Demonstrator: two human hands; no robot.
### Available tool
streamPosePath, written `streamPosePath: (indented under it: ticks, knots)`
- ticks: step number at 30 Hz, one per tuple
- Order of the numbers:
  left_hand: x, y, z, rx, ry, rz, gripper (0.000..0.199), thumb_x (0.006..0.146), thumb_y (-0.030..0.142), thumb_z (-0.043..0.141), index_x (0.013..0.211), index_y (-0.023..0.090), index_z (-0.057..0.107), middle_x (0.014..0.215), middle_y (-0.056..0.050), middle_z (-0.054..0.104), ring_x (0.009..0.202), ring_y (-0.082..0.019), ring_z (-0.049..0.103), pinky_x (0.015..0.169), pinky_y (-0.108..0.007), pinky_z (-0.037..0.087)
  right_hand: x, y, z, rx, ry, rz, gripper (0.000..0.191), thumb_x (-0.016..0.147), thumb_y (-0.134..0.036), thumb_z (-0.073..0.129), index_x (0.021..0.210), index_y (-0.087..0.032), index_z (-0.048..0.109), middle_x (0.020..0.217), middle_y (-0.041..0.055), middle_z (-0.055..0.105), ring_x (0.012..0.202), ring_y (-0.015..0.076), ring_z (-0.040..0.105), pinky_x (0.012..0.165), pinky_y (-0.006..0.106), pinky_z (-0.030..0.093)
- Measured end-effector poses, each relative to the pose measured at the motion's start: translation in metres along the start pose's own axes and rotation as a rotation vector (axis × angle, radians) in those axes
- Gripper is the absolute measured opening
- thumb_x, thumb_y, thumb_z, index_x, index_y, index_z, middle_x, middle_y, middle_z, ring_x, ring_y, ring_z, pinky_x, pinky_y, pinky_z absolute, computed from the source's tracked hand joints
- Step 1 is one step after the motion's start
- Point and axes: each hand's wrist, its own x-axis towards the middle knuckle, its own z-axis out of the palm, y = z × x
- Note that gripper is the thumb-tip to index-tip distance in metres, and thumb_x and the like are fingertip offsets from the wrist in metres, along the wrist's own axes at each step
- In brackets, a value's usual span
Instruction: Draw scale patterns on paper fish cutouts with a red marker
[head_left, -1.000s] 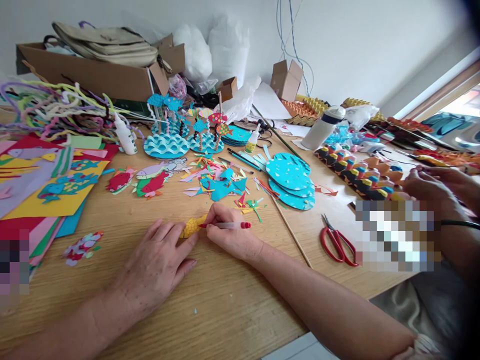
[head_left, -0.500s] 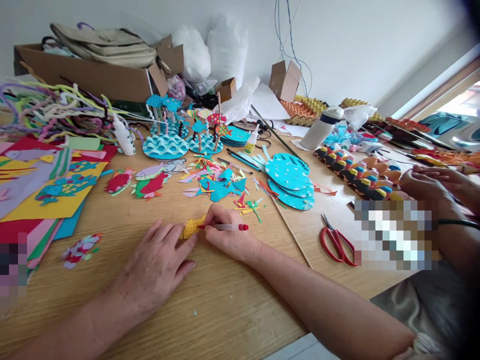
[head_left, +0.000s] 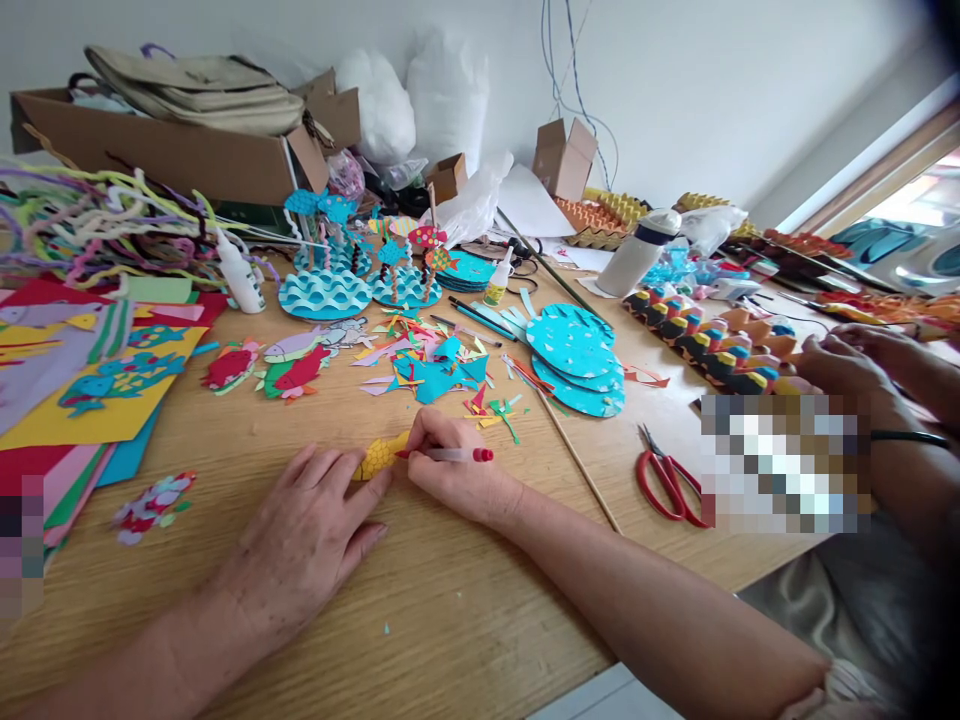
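Note:
A yellow paper fish with dark scale lines lies flat on the wooden table. The fingers of my left hand are closed over its left end, holding it against the tabletop. In the pinch of my right hand is a pen with a clear barrel and a red end. Its red tip meets the right part of the fish, which my fingers partly cover. Beyond my hands are blue paper scraps and several cut paper fish, among them a red one.
Red-handled scissors and a thin wooden stick lie to the right. Blue scalloped discs are stacked behind. Coloured sheets and small paper dots are at left. Another person's hands work at far right.
The view has shifted slightly, so most things sit a little further left. My left hand still presses the fish, and the pen tip stays at its right part.

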Motion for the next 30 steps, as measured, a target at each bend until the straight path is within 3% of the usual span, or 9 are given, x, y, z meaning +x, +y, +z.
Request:
streamPosePath:
  ticks: [21, 30]
  knots:
    - [-0.0003, 0.0008, -0.0008, -0.018, -0.005, -0.014, 0.038, 0.080, 0.027, 0.059, 0.118, 0.019, 0.058, 0.104, -0.013, 0.056, 0.098, -0.030, 0.049, 0.091, -0.052, 0.041, -0.0033, -0.0013, -0.0019, 0.046, -0.038, -0.003, 0.009, 0.060, -0.013, 0.053, 0.060, -0.020, 0.047, 0.054, -0.0053, 0.048, 0.052, 0.0106, 0.043, 0.047, 0.021, 0.030]
    - [0.0006, 0.0016, -0.0015, -0.024, -0.008, -0.028, 0.035, 0.080, 0.025, 0.058, 0.114, 0.020, 0.060, 0.104, -0.011, 0.057, 0.097, -0.029, 0.049, 0.091, -0.051, 0.041, 0.0016, 0.0023, -0.0014, 0.171, 0.019, 0.004, 0.010, 0.062, -0.009, 0.049, 0.064, -0.019, 0.049, 0.052, -0.0072, 0.046, 0.047, 0.0084, 0.040, 0.044, 0.019, 0.027]
